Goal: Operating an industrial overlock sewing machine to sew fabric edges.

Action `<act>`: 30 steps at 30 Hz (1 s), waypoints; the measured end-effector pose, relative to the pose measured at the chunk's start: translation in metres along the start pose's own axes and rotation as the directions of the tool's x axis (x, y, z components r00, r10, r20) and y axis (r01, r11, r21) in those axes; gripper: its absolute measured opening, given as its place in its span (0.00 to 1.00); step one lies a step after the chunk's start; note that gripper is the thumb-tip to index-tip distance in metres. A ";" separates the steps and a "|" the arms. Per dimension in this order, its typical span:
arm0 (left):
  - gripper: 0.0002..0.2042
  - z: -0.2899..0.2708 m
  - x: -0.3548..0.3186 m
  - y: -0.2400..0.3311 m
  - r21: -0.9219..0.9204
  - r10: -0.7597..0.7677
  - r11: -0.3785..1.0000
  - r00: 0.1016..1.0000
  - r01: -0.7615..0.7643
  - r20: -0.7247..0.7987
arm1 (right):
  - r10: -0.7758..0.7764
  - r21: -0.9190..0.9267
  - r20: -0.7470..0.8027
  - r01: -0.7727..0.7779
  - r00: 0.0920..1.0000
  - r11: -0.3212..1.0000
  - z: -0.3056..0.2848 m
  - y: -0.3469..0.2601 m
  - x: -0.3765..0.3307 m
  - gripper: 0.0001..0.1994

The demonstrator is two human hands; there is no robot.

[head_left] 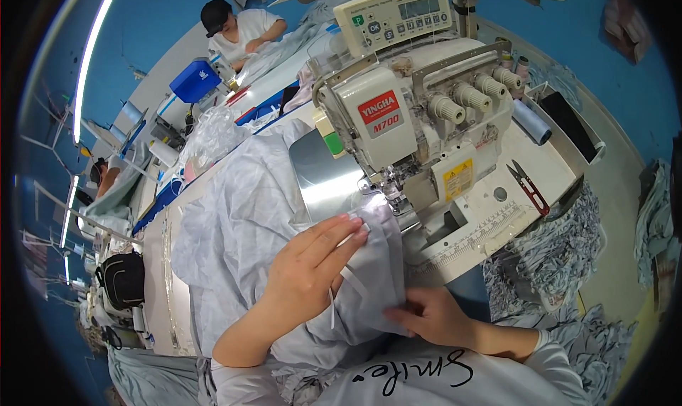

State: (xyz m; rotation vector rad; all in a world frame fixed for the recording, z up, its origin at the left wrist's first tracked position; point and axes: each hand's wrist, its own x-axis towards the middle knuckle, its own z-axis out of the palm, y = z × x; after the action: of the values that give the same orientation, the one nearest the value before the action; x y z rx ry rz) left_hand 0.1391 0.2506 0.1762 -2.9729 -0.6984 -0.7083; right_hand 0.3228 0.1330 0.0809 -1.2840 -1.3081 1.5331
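Observation:
Pale grey fabric (241,193) spreads over the sewing table and runs up to the needle area of a white overlock sewing machine (426,115). My left hand (309,267) lies on it with fingers stretched out, tips just short of the lit presser foot (398,201). A narrow white strip (354,282) shows beside those fingers and trails down the cloth. At the fabric's right edge, lower down, my right hand (433,319) is closed, thumb and fingers pinching the cloth. The fingertips of that hand are partly hidden.
Red-handled thread snips (529,189) lie on the machine's right plate, near a blue-grey thread spool (531,122). Bunched grey fabric (547,257) hangs below. A co-worker (245,33) sits at the far table, another person at far left. A black bag (122,279) sits left.

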 end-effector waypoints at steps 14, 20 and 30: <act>0.29 0.008 0.017 0.014 -0.038 0.011 0.999 0.997 -0.008 0.074 | 0.083 0.400 -0.213 0.009 0.974 0.917 -0.023 -0.044 0.014 0.10; 0.29 0.010 0.021 0.016 -0.042 -0.008 0.999 0.997 0.011 0.072 | -0.050 0.371 -0.197 0.122 0.979 0.921 -0.032 -0.022 0.015 0.10; 0.29 0.012 0.024 0.017 -0.013 -0.021 1.000 0.996 0.022 0.092 | 0.017 0.349 -0.165 0.042 0.986 0.936 -0.047 -0.029 0.019 0.05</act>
State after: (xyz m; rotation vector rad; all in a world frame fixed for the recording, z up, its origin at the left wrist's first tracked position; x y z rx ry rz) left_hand 0.1707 0.2464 0.1775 -3.0320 -0.7341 -0.5823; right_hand 0.3614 0.1687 0.1054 -1.1407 -0.8851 1.5320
